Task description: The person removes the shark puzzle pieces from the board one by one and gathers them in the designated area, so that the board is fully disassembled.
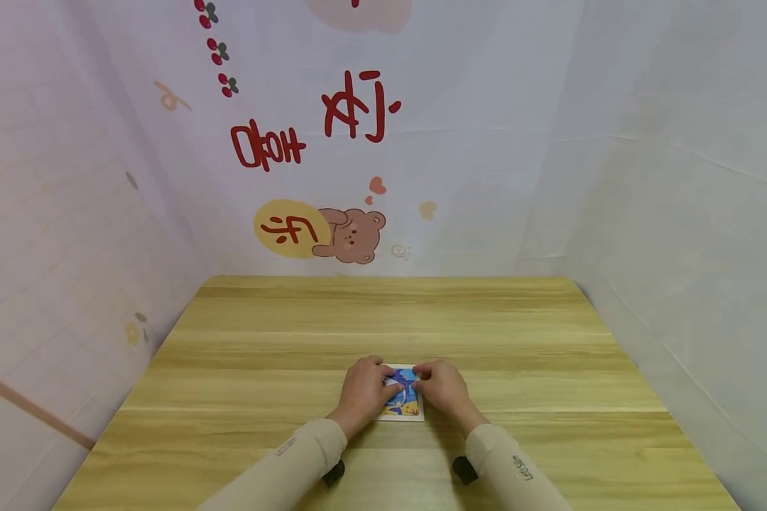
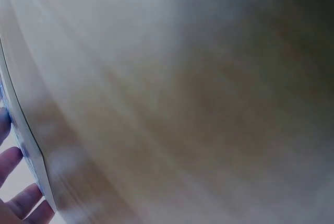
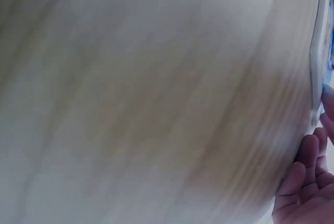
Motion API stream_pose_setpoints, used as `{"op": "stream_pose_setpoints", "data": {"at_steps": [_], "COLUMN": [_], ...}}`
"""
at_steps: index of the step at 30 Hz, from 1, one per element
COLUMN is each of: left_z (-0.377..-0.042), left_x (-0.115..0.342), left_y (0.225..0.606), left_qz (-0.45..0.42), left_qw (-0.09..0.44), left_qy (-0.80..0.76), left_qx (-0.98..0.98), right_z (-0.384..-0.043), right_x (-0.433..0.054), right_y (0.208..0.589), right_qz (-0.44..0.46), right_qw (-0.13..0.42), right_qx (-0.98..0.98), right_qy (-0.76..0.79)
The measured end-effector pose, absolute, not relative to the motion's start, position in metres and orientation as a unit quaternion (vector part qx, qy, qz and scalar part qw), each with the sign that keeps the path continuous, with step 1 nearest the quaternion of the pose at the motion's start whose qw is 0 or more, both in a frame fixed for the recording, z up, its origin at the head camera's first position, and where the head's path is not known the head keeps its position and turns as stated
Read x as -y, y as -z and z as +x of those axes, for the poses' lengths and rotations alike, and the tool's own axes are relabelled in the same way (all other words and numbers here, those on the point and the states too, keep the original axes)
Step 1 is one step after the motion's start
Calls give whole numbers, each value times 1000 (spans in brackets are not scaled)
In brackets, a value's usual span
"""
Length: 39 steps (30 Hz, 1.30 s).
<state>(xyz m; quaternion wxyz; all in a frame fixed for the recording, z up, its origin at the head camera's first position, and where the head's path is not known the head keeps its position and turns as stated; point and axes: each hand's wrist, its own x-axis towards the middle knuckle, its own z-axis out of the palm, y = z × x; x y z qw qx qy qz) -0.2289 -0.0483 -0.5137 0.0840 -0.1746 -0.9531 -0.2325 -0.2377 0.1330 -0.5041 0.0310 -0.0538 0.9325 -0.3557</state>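
A small flat picture board (image 1: 405,404) with a white border lies on the table in the head view, showing blue, purple and yellow artwork. My left hand (image 1: 361,389) covers its left side, thumb and forefinger reaching over the picture. From the right, my right hand (image 1: 444,389) touches the picture's upper right with thumb and forefinger. In the left wrist view, several fingertips (image 2: 10,158) rest along the board's edge (image 2: 39,166). The right wrist view has the board's corner (image 3: 315,78) beside the thumb and forefinger, with the other fingers (image 3: 308,153) bent below it.
Wood-grain tabletop (image 1: 262,341) spreads around the board. A white printed cloth (image 1: 473,142) with a bear and red lettering hangs behind, and pale cloth walls stand at both sides. Dark wrist devices (image 1: 464,470) sit under the cream sleeves (image 1: 294,461).
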Motion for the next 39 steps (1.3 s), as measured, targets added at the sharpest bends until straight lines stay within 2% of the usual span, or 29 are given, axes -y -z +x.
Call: {"op": "stream_pose_setpoints", "data": {"at_steps": [21, 39], "left_z": [-226, -223], "left_x": [47, 50], "left_y": [513, 514], "left_qz": [-169, -167], "left_qw": [80, 70], "left_qy": [228, 242], "left_qx": [956, 953], "right_z": [-238, -233], "right_x": [-134, -127], "right_y": [502, 501], "right_qz": [3, 10], "right_qw": [76, 79], "right_qx": [-863, -866], "right_qy": [500, 493]}}
